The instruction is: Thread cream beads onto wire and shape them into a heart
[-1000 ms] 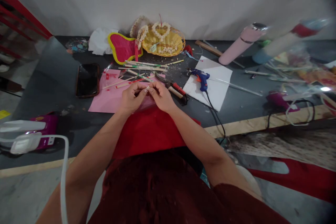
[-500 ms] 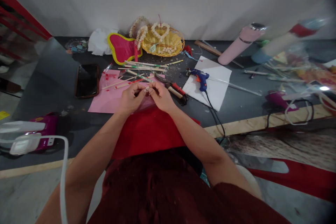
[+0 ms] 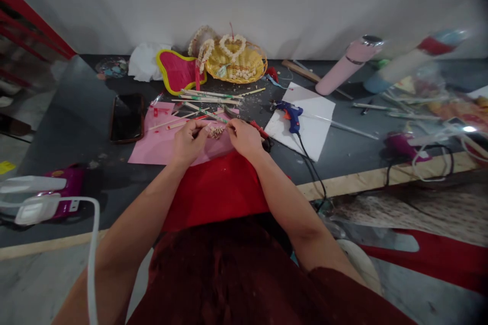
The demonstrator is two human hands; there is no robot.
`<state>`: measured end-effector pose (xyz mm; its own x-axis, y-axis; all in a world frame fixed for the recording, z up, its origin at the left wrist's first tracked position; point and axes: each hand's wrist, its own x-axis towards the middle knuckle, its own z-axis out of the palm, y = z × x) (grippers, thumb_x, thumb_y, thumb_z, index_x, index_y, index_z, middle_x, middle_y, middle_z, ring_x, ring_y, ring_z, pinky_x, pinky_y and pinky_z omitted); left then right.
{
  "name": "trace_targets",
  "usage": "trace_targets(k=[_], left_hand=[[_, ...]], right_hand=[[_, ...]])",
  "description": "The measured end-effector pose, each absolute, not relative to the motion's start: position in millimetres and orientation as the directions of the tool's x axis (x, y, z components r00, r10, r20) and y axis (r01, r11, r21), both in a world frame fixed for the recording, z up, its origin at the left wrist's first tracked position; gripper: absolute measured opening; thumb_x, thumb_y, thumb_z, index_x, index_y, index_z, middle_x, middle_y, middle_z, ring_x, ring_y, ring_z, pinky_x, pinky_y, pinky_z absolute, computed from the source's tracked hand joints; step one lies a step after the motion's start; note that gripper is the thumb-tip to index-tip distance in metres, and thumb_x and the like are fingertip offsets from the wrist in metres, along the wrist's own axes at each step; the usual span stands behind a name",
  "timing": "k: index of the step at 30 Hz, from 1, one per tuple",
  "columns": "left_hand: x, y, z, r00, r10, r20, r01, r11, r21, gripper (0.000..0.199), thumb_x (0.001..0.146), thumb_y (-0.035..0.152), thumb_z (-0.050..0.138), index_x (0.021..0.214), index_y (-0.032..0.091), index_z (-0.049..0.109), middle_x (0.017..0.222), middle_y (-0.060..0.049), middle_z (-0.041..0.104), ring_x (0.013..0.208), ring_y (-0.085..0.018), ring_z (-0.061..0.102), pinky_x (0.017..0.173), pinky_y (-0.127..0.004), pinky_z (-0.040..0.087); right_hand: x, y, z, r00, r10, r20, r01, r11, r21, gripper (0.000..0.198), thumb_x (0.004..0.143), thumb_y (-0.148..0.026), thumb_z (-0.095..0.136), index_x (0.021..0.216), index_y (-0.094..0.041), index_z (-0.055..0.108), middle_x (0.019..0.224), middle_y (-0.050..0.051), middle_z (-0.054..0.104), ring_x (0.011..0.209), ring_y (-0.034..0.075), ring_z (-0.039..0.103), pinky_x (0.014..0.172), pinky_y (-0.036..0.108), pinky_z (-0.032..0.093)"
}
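Though together earlier, left fingers now around a pale cluster, right fingers apart, hold unclear.

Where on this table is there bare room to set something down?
Left of the phone, beyond the purple box, the dark tabletop looks largely bare. A smaller patch lies right of the white sheet, between the clear rod and wooden edge. It's crowded around the left hand, right hand and pale beaded piece: sticks, pink paper, and the basket behind.

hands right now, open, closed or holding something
Left hand: fingers curled in at the small pale pieces; grip cannot be told.
Right hand: fingers curled in beside them; grip cannot be told.
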<state>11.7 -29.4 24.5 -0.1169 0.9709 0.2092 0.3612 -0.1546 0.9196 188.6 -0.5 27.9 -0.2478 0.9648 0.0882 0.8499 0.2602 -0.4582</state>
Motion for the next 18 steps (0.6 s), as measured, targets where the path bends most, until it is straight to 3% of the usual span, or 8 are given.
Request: trace_targets(k=[7, 18], left_hand=[[11.5, -29.5, 22.8, -0.095, 0.973, 0.211, 0.367, -0.163, 0.916, 0.012, 0.084, 0.028, 0.06, 0.087, 0.017, 0.064, 0.075, -0.001, 0.072, 0.068, -0.012, 0.068, 0.067, -0.022, 0.052], [13.4, -29.8, 24.5, -0.083, 0.976, 0.202, 0.347, -0.162, 0.924, 0.009, 0.083, 0.026, 0.06, 0.082, 0.017, 0.062, 0.075, -0.002, 0.072, 0.068, -0.012, 0.068, 0.068, -0.023, 0.053]], right_hand=[[186.3, -2.2, 29.1, -0.271, 0.96, 0.068, 0.858, 0.273, -0.436, 0.027, 0.095, -0.021, 0.042, 0.111, -0.022, 0.064, 0.119, 0.006, 0.067, 0.108, 0.023, 0.062, 0.09, 0.035, 0.047], [186.8, -3.1, 28.9, -0.275, 0.959, 0.075, 0.839, 0.277, -0.469, 0.026, 0.093, -0.019, 0.045, 0.11, -0.022, 0.064, 0.118, 0.007, 0.067, 0.108, 0.024, 0.063, 0.092, 0.038, 0.048]])
